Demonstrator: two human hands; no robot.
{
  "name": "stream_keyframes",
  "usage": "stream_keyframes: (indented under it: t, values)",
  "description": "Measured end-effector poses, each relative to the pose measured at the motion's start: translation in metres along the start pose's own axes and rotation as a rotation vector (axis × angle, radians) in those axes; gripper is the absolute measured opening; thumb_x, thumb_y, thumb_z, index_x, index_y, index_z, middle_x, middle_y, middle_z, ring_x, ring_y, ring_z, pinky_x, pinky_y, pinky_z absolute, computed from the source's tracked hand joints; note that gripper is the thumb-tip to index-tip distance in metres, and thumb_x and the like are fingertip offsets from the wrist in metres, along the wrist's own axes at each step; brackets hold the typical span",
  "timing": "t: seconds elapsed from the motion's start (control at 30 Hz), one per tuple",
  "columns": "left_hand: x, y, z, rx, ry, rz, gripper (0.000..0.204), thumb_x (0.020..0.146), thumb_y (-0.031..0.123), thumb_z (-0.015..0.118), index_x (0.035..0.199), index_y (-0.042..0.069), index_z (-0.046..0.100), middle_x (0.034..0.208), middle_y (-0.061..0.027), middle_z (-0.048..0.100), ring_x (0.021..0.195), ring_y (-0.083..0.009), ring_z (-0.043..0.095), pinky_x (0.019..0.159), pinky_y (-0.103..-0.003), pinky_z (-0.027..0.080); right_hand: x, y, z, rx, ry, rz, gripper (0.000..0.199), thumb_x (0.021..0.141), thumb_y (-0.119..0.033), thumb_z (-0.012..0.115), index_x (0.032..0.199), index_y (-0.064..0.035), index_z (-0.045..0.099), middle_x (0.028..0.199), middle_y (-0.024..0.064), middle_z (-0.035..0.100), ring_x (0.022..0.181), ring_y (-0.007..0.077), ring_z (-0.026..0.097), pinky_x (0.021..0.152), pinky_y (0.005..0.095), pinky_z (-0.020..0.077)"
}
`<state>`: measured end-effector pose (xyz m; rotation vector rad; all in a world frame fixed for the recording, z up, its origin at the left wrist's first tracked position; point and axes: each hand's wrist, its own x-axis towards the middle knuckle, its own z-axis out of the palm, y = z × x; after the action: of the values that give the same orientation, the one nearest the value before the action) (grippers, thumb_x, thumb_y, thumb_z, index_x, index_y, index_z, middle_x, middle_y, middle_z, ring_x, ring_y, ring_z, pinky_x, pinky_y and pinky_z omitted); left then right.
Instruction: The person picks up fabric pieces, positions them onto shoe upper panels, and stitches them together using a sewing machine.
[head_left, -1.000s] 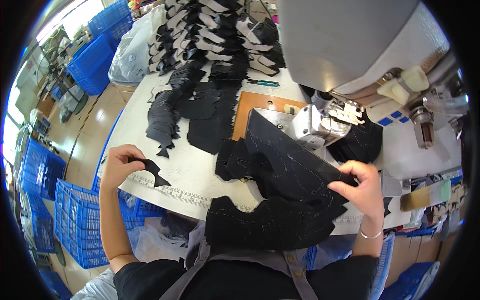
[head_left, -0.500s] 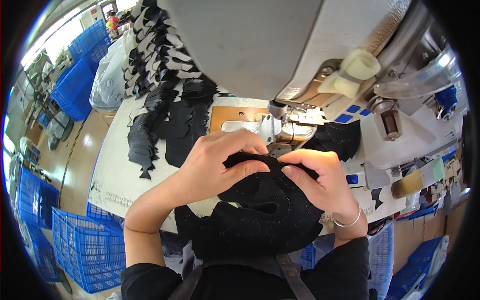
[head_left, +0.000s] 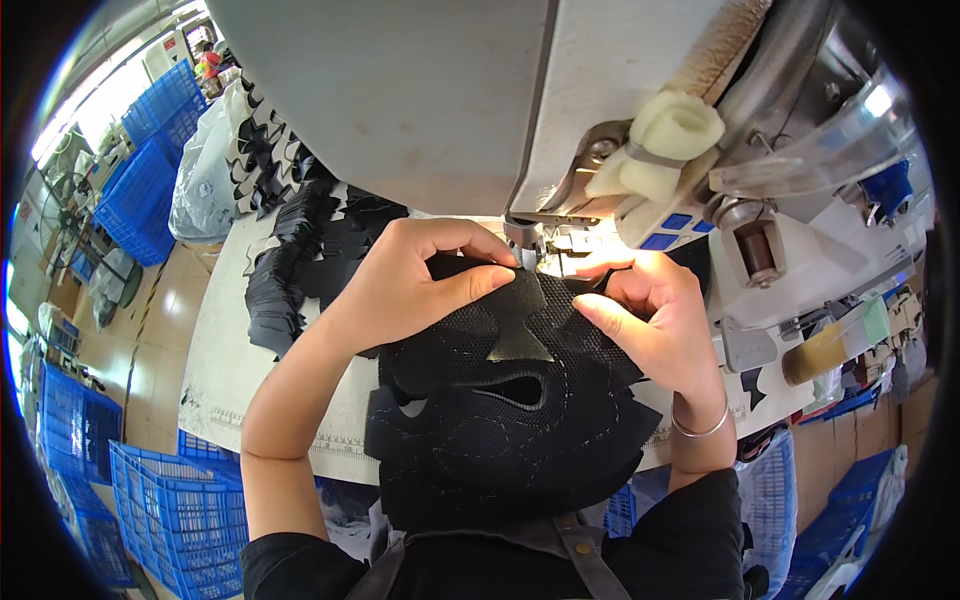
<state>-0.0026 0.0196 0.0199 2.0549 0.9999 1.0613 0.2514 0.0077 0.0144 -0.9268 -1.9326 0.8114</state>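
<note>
Blue crates (head_left: 178,510) crowd the floor left of the sewing machine (head_left: 400,100), presumably to hold parts off the pale surface (head_left: 225,375). Also left of the machine, I see dark cut pieces (head_left: 275,295) overlapped in rows, probably so each lifts away singly. My left hand (head_left: 410,285) pinches the upper edge of a black panel (head_left: 500,450) on the machine's near side, I judge to steady it. A narrow dark piece (head_left: 520,325) lies on that panel. My right hand (head_left: 650,320) rests its thumb there, forefinger near the machine's lit working end (head_left: 525,242); whether it grips, I cannot tell. Right of that end sits a thread spool (head_left: 757,252), likely handy for feeding.
</note>
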Motion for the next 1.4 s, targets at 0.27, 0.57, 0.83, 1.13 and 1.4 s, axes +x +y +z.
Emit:
stream_keyframes:
  t: [0.27,0.57,0.83,1.13,1.4]
  values:
    - [0.023,0.000,-0.003,-0.091,-0.049,-0.150,0.024,0.082,0.018,0.078,0.097,0.000,0.071,0.089,-0.0042,0.071,0.081,-0.0110,0.064,0.078,-0.026,0.050,0.010,0.007,-0.003,0.129,0.090,0.065,0.018,0.087,-0.006,0.067,0.072,0.0033,0.062,0.056,-0.0096,0.038,0.054,0.0016,0.029,0.050,0.0224,0.0261]
    - [0.042,-0.026,-0.014,-0.161,-0.114,-0.026,0.026,0.078,0.015,0.081,0.097,0.000,0.071,0.088,-0.0055,0.071,0.080,-0.0142,0.065,0.073,-0.029,0.053,0.006,0.007,0.002,0.241,0.155,0.162,0.023,0.087,-0.006,0.065,0.066,0.0031,0.063,0.063,-0.0042,0.058,0.057,0.0015,0.043,0.052,0.0208,0.0332]
    - [0.033,-0.014,-0.007,0.105,0.013,0.136,0.023,0.078,0.016,0.080,0.096,0.004,0.072,0.088,-0.0064,0.071,0.081,-0.0197,0.066,0.075,-0.032,0.052,0.007,0.013,0.006,0.220,0.140,0.103,0.010,0.088,-0.002,0.065,0.086,0.0073,0.067,0.067,-0.0051,0.060,0.060,0.0001,0.047,0.054,0.0180,0.0364]
    - [-0.019,0.001,0.021,0.693,0.125,0.621,0.033,0.071,0.006,0.070,0.104,0.007,0.070,0.111,-0.0066,0.068,0.104,-0.0265,0.065,0.102,-0.044,0.042,0.011,0.014,0.004,0.312,0.100,0.164,0.011,0.090,-0.003,0.064,0.090,0.0078,0.067,0.071,-0.0030,0.062,0.066,0.0009,0.053,0.057,0.0169,0.0405]
    - [-0.014,-0.009,0.010,0.771,0.182,0.662,0.029,0.071,0.006,0.068,0.100,0.007,0.072,0.104,-0.0065,0.073,0.098,-0.0245,0.071,0.095,-0.042,0.048,-0.003,0.000,0.003,0.074,0.007,0.148,0.018,0.088,0.002,0.065,0.106,0.0047,0.062,0.073,-0.0046,0.058,0.064,-0.0014,0.047,0.055,0.0159,0.0344]
